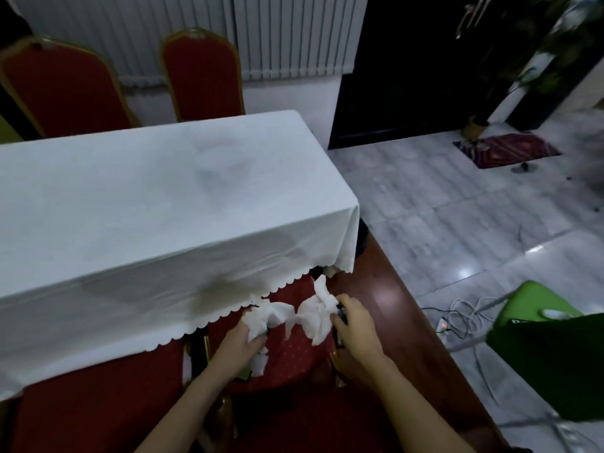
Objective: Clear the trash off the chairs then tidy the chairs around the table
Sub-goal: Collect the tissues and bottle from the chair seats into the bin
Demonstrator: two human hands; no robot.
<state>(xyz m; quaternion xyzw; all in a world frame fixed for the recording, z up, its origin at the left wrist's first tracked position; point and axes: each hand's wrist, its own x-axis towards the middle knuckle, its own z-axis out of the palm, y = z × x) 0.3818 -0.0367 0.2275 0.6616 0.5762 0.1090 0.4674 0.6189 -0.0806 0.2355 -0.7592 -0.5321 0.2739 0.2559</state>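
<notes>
Crumpled white tissue paper lies on the red seat of a chair [294,351] tucked under the near edge of the table [147,204]. My left hand [240,343] is closed on one wad of tissue [266,317]. My right hand [354,323] grips a second wad of tissue [315,313] and also pinches something small and dark. Another scrap of tissue [260,359] sits just under my left hand. A second red chair [98,403] stands to the left on the near side.
A white scalloped tablecloth hangs over the chair seats. Two red chairs with gold frames [62,89] [202,76] stand on the far side. A green chair [552,351] is at the right, with cables and a power strip [447,325] on the tiled floor.
</notes>
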